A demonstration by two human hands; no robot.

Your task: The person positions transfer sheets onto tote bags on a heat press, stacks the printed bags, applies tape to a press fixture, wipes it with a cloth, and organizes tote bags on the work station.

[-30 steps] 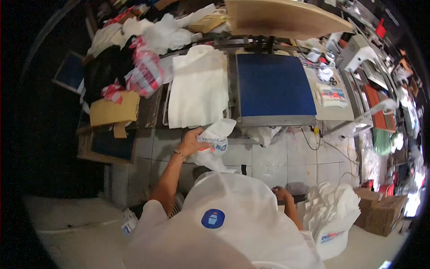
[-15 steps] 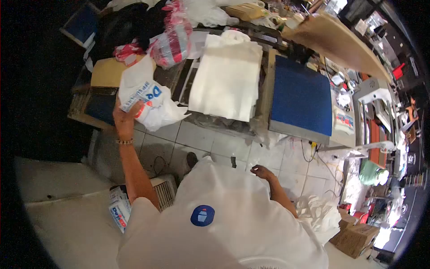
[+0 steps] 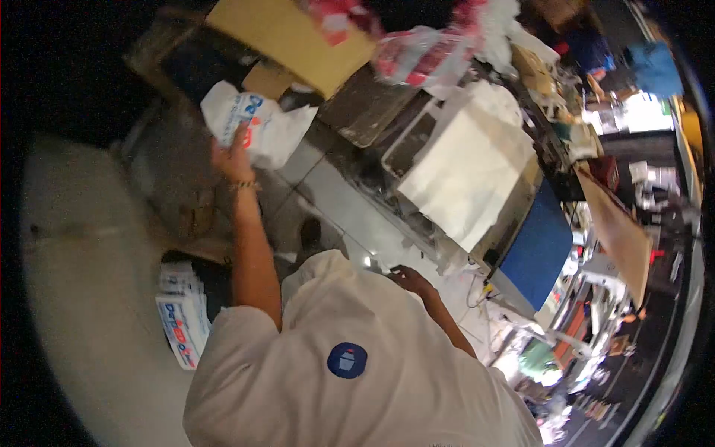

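My left hand, with a beaded bracelet at the wrist, grips a crumpled white plastic bag printed in blue and red. The bag hangs beside the yellow board at the upper left, above the floor. Low in front of my shirt, my right hand is loosely curled with its fingers a little apart; I see nothing in it. A stack of white sheets or bags lies on the bench, away from both hands. At the lower left rests a pile of similar printed bags.
A blue flat pad is to the right of the white stack. Clear and red plastic wrapping and a yellow board lie at the back. Tiled floor shows between the bench and me. A cable hangs at right.
My view has turned left, so the bench now appears tilted and further right. My left hand has swung left with the bag, away from the white stack. The right hand stays low.
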